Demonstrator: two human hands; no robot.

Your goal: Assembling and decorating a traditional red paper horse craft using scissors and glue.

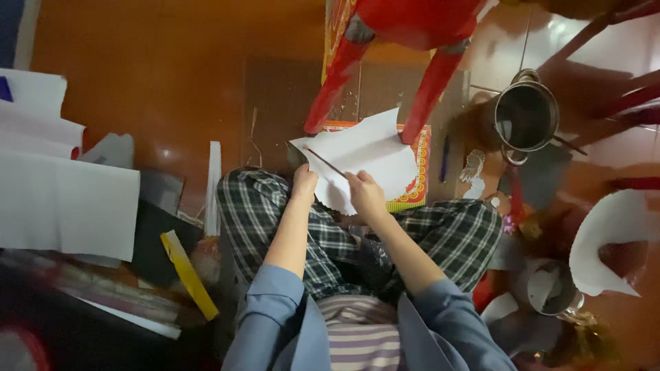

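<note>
Two hands work over our lap: our left hand point(303, 183) pinches the near edge of a white paper sheet point(368, 156), fingers closed on it, while our right hand point(365, 194) grips a thin stick point(326, 163), fingers closed round its lower end, its tip slanting up and left across the sheet. The sheet hangs in front of our knees, above the floor point(172, 82), its lower edge scalloped and its far corner near the legs of a red stool point(385, 62). We judge the step in hand to be fitting the stick to the paper; the next move seems to call for a steady left pinch as the right hand lines the stick up. Both forearms reach forward from blue sleeves, elbows bent, wrists close together over checked trousers point(275, 206). A metal pot point(526, 117) stands to the right, white paper sheets point(65, 206) and a yellow strip point(187, 271) to the left.
</note>
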